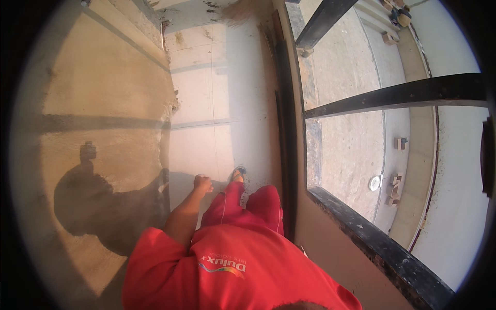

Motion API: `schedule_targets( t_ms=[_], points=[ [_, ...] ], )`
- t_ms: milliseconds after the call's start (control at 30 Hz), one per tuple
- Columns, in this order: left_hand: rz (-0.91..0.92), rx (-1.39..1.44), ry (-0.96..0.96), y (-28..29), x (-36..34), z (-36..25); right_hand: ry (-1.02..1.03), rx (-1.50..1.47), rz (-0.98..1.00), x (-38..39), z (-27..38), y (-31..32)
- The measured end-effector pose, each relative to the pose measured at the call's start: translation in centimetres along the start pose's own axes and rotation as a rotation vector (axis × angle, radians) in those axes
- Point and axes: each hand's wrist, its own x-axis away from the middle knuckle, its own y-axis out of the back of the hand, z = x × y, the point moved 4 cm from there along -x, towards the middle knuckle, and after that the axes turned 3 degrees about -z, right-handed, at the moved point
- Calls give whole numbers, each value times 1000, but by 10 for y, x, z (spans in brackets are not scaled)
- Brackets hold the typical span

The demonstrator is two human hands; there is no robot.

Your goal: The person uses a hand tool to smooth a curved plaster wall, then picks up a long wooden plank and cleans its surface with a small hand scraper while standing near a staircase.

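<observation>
I look down at my red shirt and red trousers as I stand on a pale tiled floor [206,103]. My left hand [202,183] hangs beside my thigh, its fingers curled into a fist with nothing seen in it. One foot in a blue sandal [238,173] is stepped forward just right of that hand. My right hand is hidden from view.
A rough plastered wall [103,103] with my shadow runs along the left. On the right a black metal railing [403,93] on a dark ledge [372,237] opens onto a lower level with several bricks [395,183] and a round white object [375,182].
</observation>
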Motion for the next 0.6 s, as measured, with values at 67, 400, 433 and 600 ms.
schedule_targets(
  t_ms=[67, 400, 433, 600],
  points=[
    [-23, 56, -47, 4, -9, -42, 18, 10, 29, -17, 29, 16],
    [-53, 193, -184, 55, -59, -241, 92, 121, 97, -146, 204, 122],
    [-51, 259, -141, 62, -65, -244, 125, 152, 94, -164, 232, 144],
    [-151, 399, -127, 107, -71, -304, 496, 458, -17, -273, 487, 283]
  ],
)
